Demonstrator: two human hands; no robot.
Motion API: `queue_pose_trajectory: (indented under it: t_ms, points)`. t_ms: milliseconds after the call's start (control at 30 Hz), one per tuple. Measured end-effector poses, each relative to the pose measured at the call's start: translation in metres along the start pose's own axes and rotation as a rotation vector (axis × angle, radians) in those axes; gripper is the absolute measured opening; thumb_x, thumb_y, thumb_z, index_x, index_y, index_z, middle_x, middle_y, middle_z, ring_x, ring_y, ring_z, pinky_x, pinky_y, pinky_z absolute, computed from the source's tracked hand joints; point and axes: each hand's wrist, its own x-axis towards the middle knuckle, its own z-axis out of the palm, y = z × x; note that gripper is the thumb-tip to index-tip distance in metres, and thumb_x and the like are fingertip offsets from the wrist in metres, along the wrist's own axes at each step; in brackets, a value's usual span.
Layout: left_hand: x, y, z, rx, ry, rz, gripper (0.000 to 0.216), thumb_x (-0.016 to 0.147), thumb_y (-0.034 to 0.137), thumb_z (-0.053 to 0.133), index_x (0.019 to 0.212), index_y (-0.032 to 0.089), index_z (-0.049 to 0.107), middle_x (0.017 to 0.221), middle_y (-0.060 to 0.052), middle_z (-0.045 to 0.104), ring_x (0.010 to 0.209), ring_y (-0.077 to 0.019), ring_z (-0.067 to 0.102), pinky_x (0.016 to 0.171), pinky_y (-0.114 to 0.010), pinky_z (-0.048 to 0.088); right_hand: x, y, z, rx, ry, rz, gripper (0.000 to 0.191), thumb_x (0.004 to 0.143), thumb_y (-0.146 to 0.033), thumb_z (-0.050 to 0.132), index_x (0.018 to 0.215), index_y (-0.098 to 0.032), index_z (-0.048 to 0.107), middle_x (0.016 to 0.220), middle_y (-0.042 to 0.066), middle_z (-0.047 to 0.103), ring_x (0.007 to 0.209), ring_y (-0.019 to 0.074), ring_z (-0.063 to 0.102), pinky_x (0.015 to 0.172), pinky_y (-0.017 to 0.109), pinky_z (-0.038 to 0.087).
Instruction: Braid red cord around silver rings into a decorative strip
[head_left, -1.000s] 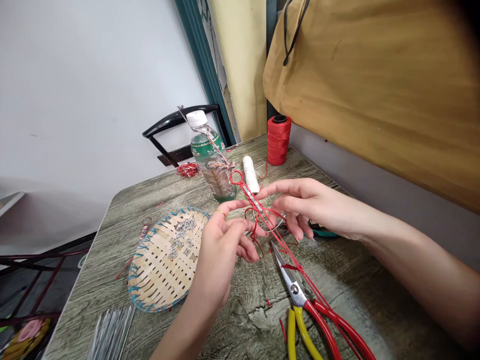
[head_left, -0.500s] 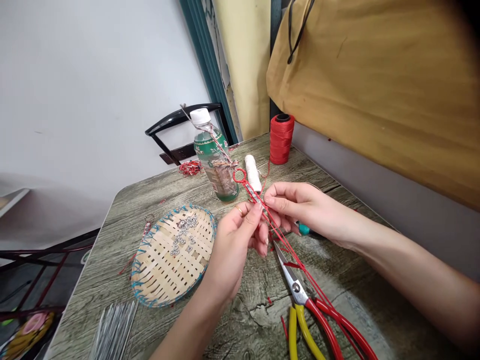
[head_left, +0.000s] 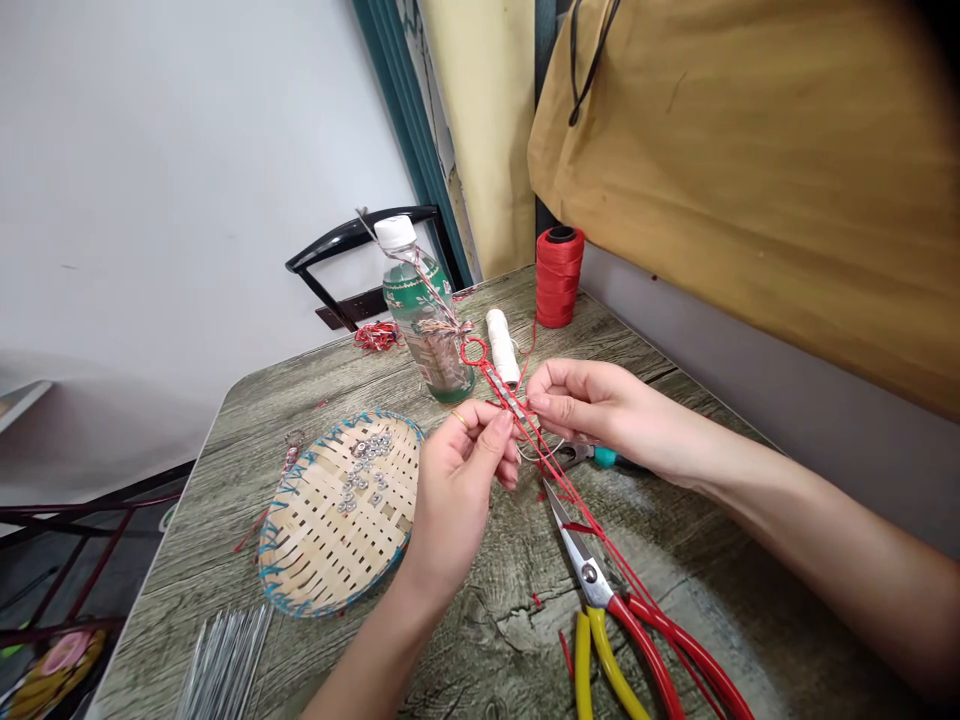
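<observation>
A red cord braid (head_left: 504, 386) with a row of silver pieces along it runs from a red ring (head_left: 473, 351) by the bottle. My left hand (head_left: 466, 455) pinches its lower part between thumb and fingers. Long red cords (head_left: 581, 505) trail from there over the scissors. My right hand (head_left: 592, 402) is closed in a pinch at the braid's right edge. A thin pale thread (head_left: 551, 455) loops below the hands and seems to run into the right fingers; its end is hidden.
Scissors (head_left: 589, 573) and yellow-handled pliers (head_left: 583, 665) lie in front; a teal-handled tool (head_left: 604, 457) lies behind. A woven basket (head_left: 330, 560) with small metal beads and a wire bundle (head_left: 225, 665) lie left. Beyond stand a bottle (head_left: 420, 300), white spool (head_left: 501, 345) and red spool (head_left: 559, 280).
My hands have drawn slightly apart, baring more of the braid and the pale thread loop below. The right fingers have lifted, showing the teal-handled tool. The view has shifted a little.
</observation>
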Motion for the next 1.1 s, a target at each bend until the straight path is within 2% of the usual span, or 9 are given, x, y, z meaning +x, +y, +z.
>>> queue_pose_trajectory:
  t_ms: [333, 600, 700, 800, 867, 1000, 1100]
  points:
    - [-0.001, -0.006, 0.002, -0.075, 0.053, 0.039, 0.017, 0.084, 0.023, 0.052, 0.069, 0.016, 0.05, 0.058, 0.005, 0.046, 0.051, -0.0054, 0.039, 0.049, -0.016, 0.033, 0.002, 0.003, 0.0, 0.085, -0.005, -0.064, 0.016, 0.086, -0.022, 0.046, 0.072, -0.015, 0.045, 0.059, -0.006, 0.033, 0.051, 0.0064, 0.027, 0.045, 0.021, 0.02]
    - [-0.004, -0.01, 0.002, -0.092, 0.105, 0.076, 0.017, 0.083, 0.021, 0.052, 0.068, 0.016, 0.05, 0.059, 0.005, 0.047, 0.053, -0.0055, 0.04, 0.049, -0.016, 0.033, 0.0, 0.005, -0.002, 0.249, -0.008, -0.015, 0.02, 0.085, -0.022, 0.049, 0.068, -0.014, 0.045, 0.055, -0.006, 0.031, 0.048, 0.0048, 0.023, 0.043, 0.02, 0.016]
    - [-0.004, -0.008, 0.001, -0.12, 0.072, 0.007, 0.018, 0.083, 0.023, 0.052, 0.066, 0.016, 0.049, 0.057, 0.005, 0.047, 0.051, -0.0056, 0.04, 0.048, -0.016, 0.034, 0.001, 0.006, -0.005, 0.285, -0.07, 0.066, 0.017, 0.084, -0.023, 0.051, 0.07, -0.014, 0.047, 0.051, -0.007, 0.032, 0.044, 0.0041, 0.022, 0.041, 0.02, 0.013]
    - [-0.001, -0.006, -0.001, -0.097, 0.018, -0.098, 0.02, 0.083, 0.027, 0.051, 0.067, 0.016, 0.052, 0.057, 0.004, 0.049, 0.047, -0.0057, 0.04, 0.044, -0.018, 0.032, 0.003, 0.008, -0.008, 0.259, -0.137, 0.158, 0.014, 0.084, -0.026, 0.049, 0.074, -0.016, 0.048, 0.048, -0.007, 0.041, 0.04, 0.0039, 0.024, 0.038, 0.019, 0.013]
    - [0.001, -0.005, -0.004, -0.039, 0.068, -0.106, 0.018, 0.083, 0.03, 0.051, 0.073, 0.017, 0.056, 0.056, 0.004, 0.048, 0.046, -0.0057, 0.039, 0.042, -0.018, 0.03, 0.004, 0.009, -0.01, 0.235, -0.16, 0.181, 0.015, 0.086, -0.028, 0.048, 0.077, -0.016, 0.048, 0.048, -0.006, 0.049, 0.038, 0.0038, 0.025, 0.037, 0.019, 0.013]
    - [0.005, -0.001, -0.009, 0.035, 0.264, -0.045, 0.017, 0.08, 0.029, 0.055, 0.093, 0.02, 0.062, 0.052, 0.006, 0.043, 0.046, -0.0055, 0.035, 0.042, -0.016, 0.029, 0.004, 0.005, -0.01, 0.215, -0.126, 0.167, 0.017, 0.087, -0.03, 0.046, 0.078, -0.016, 0.048, 0.05, -0.004, 0.056, 0.037, 0.003, 0.025, 0.036, 0.018, 0.015]
    - [0.006, 0.005, -0.009, 0.002, 0.264, -0.062, 0.017, 0.078, 0.032, 0.058, 0.087, 0.018, 0.064, 0.059, 0.005, 0.05, 0.047, -0.0049, 0.037, 0.042, -0.015, 0.031, 0.001, -0.002, -0.01, 0.189, -0.12, 0.168, 0.018, 0.087, -0.029, 0.045, 0.075, -0.016, 0.047, 0.05, -0.004, 0.057, 0.037, 0.0026, 0.026, 0.036, 0.016, 0.017]
